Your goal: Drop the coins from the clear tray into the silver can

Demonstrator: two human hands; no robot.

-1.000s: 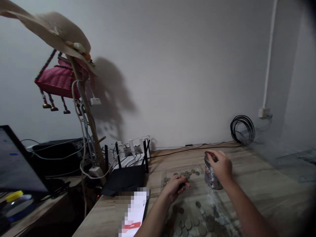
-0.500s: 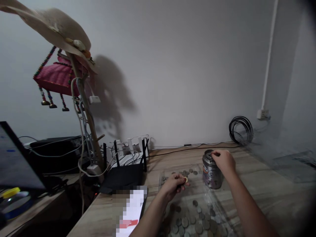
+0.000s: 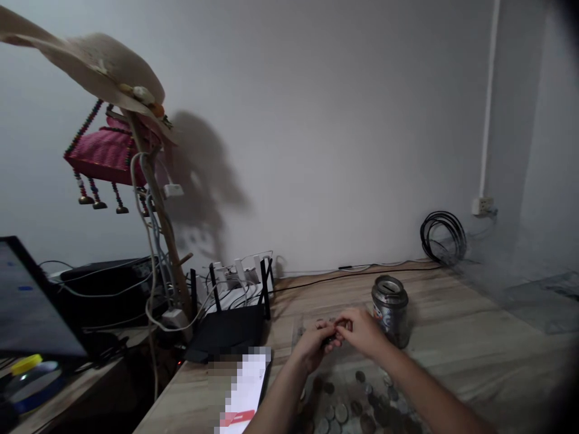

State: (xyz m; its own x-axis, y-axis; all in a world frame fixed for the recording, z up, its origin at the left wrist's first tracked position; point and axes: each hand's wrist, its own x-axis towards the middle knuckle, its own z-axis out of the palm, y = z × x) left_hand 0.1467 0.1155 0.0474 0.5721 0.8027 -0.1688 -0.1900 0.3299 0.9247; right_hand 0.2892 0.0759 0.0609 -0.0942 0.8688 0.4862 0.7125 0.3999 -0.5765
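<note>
My left hand [image 3: 313, 348] is half closed above the clear plastic sheet, its fingers curled around coins that are mostly covered. Thumb and fingertips of my right hand [image 3: 359, 330] pinch together against the left hand's fingertips; whatever is between them is hidden. Just right of the hands stands a silver coin bank [image 3: 389, 307] shaped like a can, upright, with a slot in its top. Many loose coins [image 3: 341, 413] lie spread below my hands. A few more are partly hidden behind the left hand.
A black router [image 3: 228, 328] with upright antennas and cables stands left of the hands. In front of it lies a phone-like bright screen [image 3: 246, 386]. A monitor [image 3: 31, 307] is at far left. A coiled black cable [image 3: 442, 238] rests against the wall at back right.
My right hand has moved left and down from the top of the coin bank to the left hand's fingertips. The yellowish coin at the left fingertips is now covered.
</note>
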